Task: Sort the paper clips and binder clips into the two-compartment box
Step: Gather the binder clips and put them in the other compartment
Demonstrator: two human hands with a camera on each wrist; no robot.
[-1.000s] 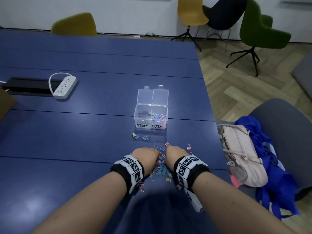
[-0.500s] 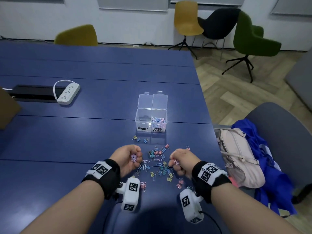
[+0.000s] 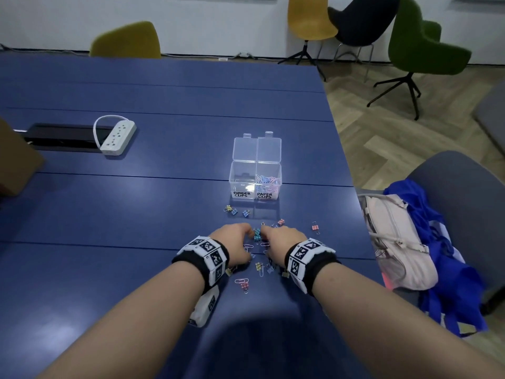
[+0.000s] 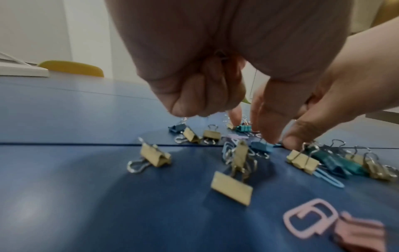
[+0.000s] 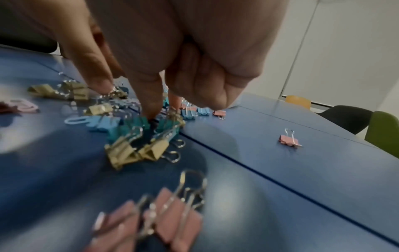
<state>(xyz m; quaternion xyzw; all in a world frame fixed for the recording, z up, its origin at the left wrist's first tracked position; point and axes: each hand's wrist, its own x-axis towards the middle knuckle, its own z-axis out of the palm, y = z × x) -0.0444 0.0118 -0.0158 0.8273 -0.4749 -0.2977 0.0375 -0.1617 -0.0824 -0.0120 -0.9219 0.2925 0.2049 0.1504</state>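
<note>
Both hands have swung back together over the clip pile: left hand [image 3: 234,243] and right hand [image 3: 281,242] now sit knuckle to knuckle, just nearer than the two-compartment box [image 3: 255,184]. Head view hides the fingers; the wrist views show each hand's outer fingers curled under and fingertips [image 5: 151,109] poking into teal binder clips [image 5: 138,124], though whether anything is pinched I cannot tell. Box labels face the person, paper clips [image 3: 267,179] in its right compartment.

Yellow, teal and pink binder clips [image 4: 231,187] dot a blue table [image 3: 136,201].
</note>
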